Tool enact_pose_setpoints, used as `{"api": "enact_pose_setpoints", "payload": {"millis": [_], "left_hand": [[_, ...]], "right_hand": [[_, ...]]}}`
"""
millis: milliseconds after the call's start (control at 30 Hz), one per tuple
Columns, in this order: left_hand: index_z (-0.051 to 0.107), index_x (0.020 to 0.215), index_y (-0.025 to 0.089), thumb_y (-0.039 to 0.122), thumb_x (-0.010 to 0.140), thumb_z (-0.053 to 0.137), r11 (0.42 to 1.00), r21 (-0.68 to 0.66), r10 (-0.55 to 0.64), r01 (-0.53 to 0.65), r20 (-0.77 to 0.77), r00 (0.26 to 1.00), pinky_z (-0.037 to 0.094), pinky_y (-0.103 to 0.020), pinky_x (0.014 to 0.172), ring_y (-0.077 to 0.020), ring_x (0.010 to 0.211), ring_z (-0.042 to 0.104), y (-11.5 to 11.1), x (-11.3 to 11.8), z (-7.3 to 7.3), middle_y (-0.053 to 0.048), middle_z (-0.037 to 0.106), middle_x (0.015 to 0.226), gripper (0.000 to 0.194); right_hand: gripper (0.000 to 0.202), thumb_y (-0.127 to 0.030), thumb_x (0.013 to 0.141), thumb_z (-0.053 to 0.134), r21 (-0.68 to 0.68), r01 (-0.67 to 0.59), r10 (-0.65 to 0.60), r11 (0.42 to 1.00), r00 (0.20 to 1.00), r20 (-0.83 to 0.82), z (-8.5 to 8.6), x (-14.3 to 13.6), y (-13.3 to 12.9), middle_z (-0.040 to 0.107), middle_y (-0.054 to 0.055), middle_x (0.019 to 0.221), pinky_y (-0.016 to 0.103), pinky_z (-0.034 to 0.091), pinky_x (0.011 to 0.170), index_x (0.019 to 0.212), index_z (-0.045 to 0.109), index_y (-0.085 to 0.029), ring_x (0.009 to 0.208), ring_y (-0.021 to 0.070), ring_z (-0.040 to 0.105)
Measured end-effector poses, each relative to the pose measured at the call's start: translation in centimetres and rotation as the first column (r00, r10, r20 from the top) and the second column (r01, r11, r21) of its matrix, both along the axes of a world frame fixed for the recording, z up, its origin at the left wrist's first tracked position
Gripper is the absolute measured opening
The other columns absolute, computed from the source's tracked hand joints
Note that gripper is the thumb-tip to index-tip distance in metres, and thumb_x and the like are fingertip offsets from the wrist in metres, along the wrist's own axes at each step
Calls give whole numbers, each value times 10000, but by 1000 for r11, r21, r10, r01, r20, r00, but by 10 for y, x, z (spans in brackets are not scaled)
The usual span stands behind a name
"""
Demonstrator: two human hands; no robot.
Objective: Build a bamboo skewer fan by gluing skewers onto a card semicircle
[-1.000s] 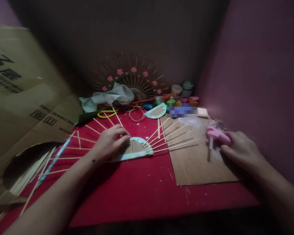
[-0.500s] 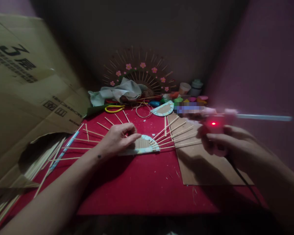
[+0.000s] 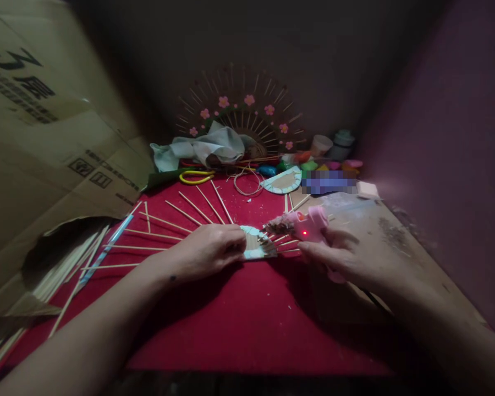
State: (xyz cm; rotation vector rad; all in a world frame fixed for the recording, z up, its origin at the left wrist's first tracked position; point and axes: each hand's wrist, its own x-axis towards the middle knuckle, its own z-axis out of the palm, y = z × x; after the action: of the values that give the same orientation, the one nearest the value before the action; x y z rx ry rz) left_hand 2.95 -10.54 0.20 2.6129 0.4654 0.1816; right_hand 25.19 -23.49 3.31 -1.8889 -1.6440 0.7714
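Note:
My right hand [image 3: 346, 256] grips a pink hot glue gun [image 3: 315, 223] with a lit red light. Its nozzle, crusted with brownish residue, points left, just over the right end of a cardboard half-disc [image 3: 253, 245] edged in pale blue. Thin wooden sticks [image 3: 146, 248] fan out from the half-disc to the left, the back and the right. My left hand [image 3: 214, 247] lies over the half-disc's left and middle, fingers curled and closed against it. That hand hides much of the half-disc and the sticks' inner ends; its fingertips are partly out of sight.
Behind stand a flowered stick fan [image 3: 249, 100], crumpled pale cloth [image 3: 218, 146], yellow-handled scissors [image 3: 196, 177] and a second half-disc [image 3: 286, 180]. A large cardboard box [image 3: 58, 148] flanks the left, with loose sticks at its opening. A cardboard sheet [image 3: 396, 264] lies under my right arm.
My right hand has brought the glue gun left and down, from above the cardboard sheet to the half-disc's right end. My left hand stays on the half-disc, its fingers now more tightly curled.

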Motion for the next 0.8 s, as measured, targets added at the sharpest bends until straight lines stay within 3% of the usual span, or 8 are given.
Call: {"api": "enact_pose_setpoints", "payload": {"millis": [233, 333, 533, 667, 800], "left_hand": [[566, 800, 186, 227, 895, 489, 998, 61, -1, 2, -23, 1000, 388, -207, 612, -115, 700, 560, 0, -1, -6, -16, 600, 864, 129], [569, 824, 190, 236, 903, 487, 997, 77, 5, -1, -40, 999, 394, -211, 621, -120, 715, 566, 0, -1, -7, -18, 602, 886, 123], [578, 839, 192, 241, 907, 493, 996, 88, 7, -4, -40, 999, 406, -213, 626, -122, 725, 576, 1, -1, -8, -16, 611, 888, 119], [594, 884, 198, 253, 913, 487, 996, 90, -1, 3, -25, 1000, 419, -217, 640, -126, 745, 587, 2, -1, -9, -21, 621, 910, 124], [595, 896, 193, 247, 913, 485, 997, 82, -1, 5, -44, 999, 428, -216, 658, -126, 761, 589, 0, -1, -7, -24, 619, 924, 123]], "right_hand": [[344, -373, 839, 565, 17, -10, 12, 1000, 997, -81, -4, -4, 3, 403, -45, 356, 234, 206, 328, 539, 523, -211, 328, 88, 377], [299, -348, 847, 557, -14, -29, 27, 999, 996, -88, -4, -3, 3, 419, -49, 393, 225, 231, 337, 588, 525, -203, 352, 87, 390], [118, -276, 846, 535, 51, -68, 74, 996, 990, -119, -5, -3, 2, 497, -37, 552, 231, 303, 391, 803, 607, -192, 430, 91, 404], [110, -239, 841, 512, 85, -147, 153, 986, 986, -68, -4, 0, 1, 509, -23, 603, 232, 336, 422, 841, 610, -190, 461, 93, 397], [139, -261, 863, 487, 65, -118, 123, 991, 990, -73, -5, -1, 0, 451, -39, 577, 224, 312, 409, 859, 601, -181, 442, 84, 352]]}}
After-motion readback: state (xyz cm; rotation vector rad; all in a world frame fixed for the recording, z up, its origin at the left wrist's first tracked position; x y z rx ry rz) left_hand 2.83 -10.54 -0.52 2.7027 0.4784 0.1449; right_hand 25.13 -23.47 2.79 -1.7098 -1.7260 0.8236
